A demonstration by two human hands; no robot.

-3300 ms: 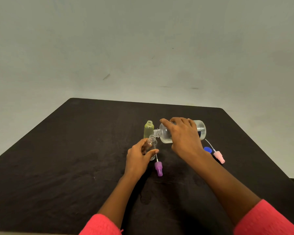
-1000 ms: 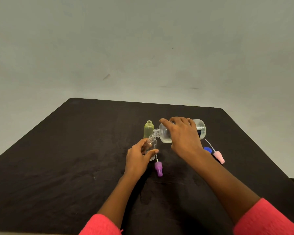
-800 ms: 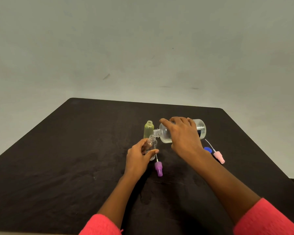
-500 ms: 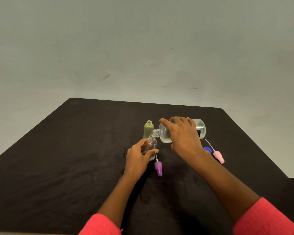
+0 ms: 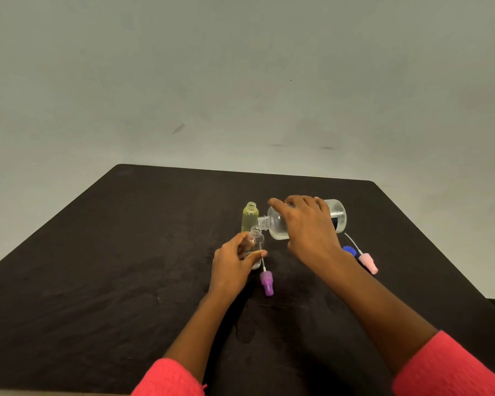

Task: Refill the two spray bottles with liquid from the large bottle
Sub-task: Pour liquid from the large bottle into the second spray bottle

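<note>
From the head view, almost nothing is changing. I am seeing my right hand (image 5: 309, 227) wrapped over the large bottle (image 5: 303, 220), its grip closed around the body, and the bottle is lying nearly level with its neck pointing left. The neck is sitting just above the mouth of the clear bottle (image 5: 255, 247), which my left hand (image 5: 235, 267) is steadying upright on the surface (image 5: 97, 267), grip closed around its lower half. Compared with the frames of the last few seconds, both hands, the tilt and the neck-over-mouth alignment are matching closely; the only shift I can make out is a very slight one in the framing. I am reading that as a pour being held steady, with the second refill under way. I cannot make out the stream or the level in the clear bottle.

The yellow bottle (image 5: 249, 217) is standing open just behind the clear one, toward the far edge; I am judging it already filled. The purple sprayer (image 5: 266, 282) is lying just beside my left thumb toward the near edge. The pink sprayer (image 5: 367, 260) and the blue cap (image 5: 349, 250) are lying beside my right wrist, toward the right edge. Neither sprayer is fitted yet.
</note>
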